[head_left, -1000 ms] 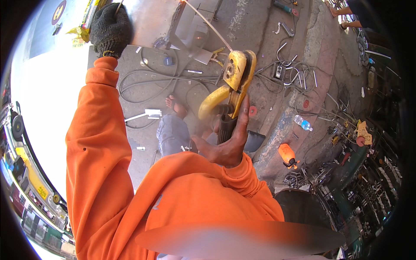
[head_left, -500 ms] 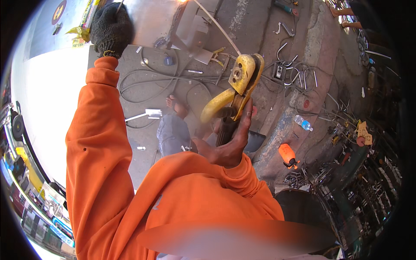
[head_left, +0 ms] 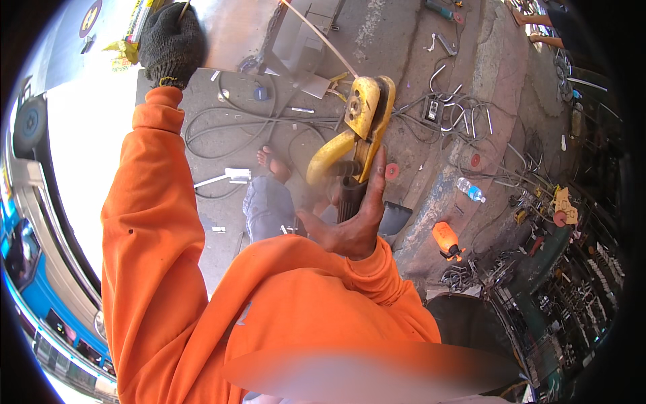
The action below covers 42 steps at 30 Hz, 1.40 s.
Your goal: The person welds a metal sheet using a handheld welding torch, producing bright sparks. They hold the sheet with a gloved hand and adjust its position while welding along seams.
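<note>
My right hand point(head_left: 363, 225) is bare and wrapped round the dark handle of a yellow welding electrode holder point(head_left: 363, 104). A thin welding rod point(head_left: 319, 35) sticks out of its jaws toward the upper left, its far end glowing pinkish at the edge of a metal sheet point(head_left: 232, 34). My left hand point(head_left: 171, 47), in a dark knitted glove, is closed in a fist at the sheet's left part. The tip of another thin rod point(head_left: 184, 9) pokes out of that fist. Beside the glove lies a yellow packet point(head_left: 122, 52); most of the second rod is hidden.
Dark cables point(head_left: 229, 155) loop over the concrete floor below the sheet. Bent metal rods point(head_left: 461, 114), a water bottle point(head_left: 471, 190) and an orange bottle point(head_left: 445, 237) lie to the right. An angle grinder point(head_left: 441, 10) is at the top. A blue vehicle point(head_left: 50, 289) shows far left.
The electrode holder has shifted a little left and up, its rod tip moving left along the sheet edge. The bright glow at the tip has dimmed. A blue vehicle has come into view at left.
</note>
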Available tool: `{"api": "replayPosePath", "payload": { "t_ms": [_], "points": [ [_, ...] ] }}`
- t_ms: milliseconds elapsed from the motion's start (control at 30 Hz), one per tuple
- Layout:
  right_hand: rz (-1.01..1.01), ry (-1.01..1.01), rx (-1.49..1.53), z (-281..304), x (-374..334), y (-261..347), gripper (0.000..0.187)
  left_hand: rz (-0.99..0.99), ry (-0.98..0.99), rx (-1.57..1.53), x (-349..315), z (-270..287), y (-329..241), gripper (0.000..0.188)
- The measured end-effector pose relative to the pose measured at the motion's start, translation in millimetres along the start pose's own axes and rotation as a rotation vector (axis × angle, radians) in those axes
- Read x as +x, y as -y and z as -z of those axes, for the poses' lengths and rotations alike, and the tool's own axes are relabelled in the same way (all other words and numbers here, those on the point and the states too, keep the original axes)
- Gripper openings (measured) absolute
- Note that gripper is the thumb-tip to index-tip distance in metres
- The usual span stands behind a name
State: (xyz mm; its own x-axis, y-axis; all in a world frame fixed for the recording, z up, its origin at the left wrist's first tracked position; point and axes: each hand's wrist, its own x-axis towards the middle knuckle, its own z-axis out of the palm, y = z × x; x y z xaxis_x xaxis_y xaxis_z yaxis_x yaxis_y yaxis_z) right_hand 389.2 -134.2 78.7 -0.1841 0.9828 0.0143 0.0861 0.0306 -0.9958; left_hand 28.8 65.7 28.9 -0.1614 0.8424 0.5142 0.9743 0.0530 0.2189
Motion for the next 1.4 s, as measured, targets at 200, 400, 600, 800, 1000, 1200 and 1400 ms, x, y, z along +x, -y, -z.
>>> {"api": "replayPosePath", "payload": {
  "t_ms": [200, 400, 600, 800, 1000, 1200, 1400],
  "points": [
    [0.079, 0.017, 0.025, -0.1, 6.1, 1.9, 0.127, -0.038, -0.018, 0.157, -0.1, -8.1, 12.1, 0.040],
    [0.246, -0.015, -0.075, -2.8, 12.1, 2.4, 0.127, -0.111, 0.180, 0.111, 1.1, 1.6, 9.8, 0.038],
    [-0.007, -0.037, -0.027, -0.8, 0.1, 4.8, 0.125, -0.088, 0.070, -0.045, 0.2, -1.0, 7.0, 0.038],
    [0.043, -0.017, -0.013, -0.9, -0.1, 1.6, 0.127, 0.018, 0.145, 0.135, 3.7, 5.8, -11.6, 0.038],
    [0.099, -0.017, -0.026, -1.8, 4.9, 1.2, 0.127, 0.028, 0.077, 0.030, 5.2, 4.8, -4.8, 0.037],
    [0.113, 0.033, 0.058, -1.2, 8.3, 6.7, 0.117, -0.005, -0.034, 0.160, -2.3, -16.6, 24.3, 0.042],
    [0.097, 0.023, 0.018, -2.8, 5.8, 1.3, 0.126, -0.058, -0.040, 0.093, -2.4, -8.2, 11.3, 0.040]
  ]
}}
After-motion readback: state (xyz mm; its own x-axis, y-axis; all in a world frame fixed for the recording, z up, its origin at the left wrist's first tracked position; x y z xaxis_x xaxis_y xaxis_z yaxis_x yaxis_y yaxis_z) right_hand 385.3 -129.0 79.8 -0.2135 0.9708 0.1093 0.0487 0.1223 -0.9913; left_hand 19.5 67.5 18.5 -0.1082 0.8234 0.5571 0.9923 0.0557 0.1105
